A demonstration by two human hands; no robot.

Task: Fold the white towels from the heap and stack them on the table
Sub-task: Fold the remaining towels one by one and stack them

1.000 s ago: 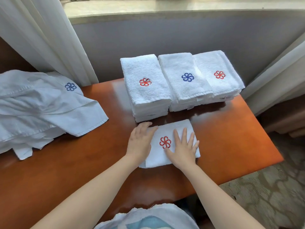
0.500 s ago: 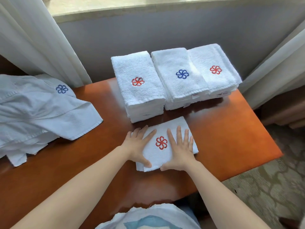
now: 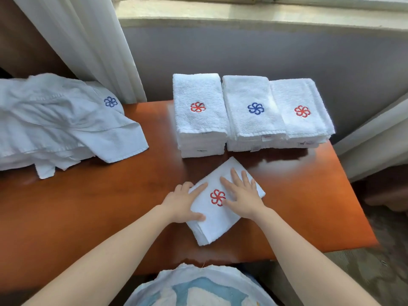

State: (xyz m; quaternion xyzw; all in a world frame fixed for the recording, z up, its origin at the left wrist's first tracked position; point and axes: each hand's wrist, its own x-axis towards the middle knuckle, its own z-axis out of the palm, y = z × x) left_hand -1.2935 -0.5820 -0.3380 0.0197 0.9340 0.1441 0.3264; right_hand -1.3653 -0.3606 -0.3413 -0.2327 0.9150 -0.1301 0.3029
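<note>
A folded white towel with a red flower logo lies slanted on the orange-brown table, near its front edge. My left hand rests on the towel's left edge, with forefinger and thumb spread over the cloth. My right hand presses flat on its right half, fingers spread. Behind it stand three stacks of folded white towels: the left stack with a red logo on top, the middle stack with a blue logo, the right stack with a red logo. The heap of unfolded towels lies far left.
White curtains hang at the back left and at the right. A grey wall under a window sill closes the back. The table's right edge drops to patterned carpet.
The folded towel has turned from nearly square to the table to a slant, its far end swinging right. Both hands have stayed on top of it.
</note>
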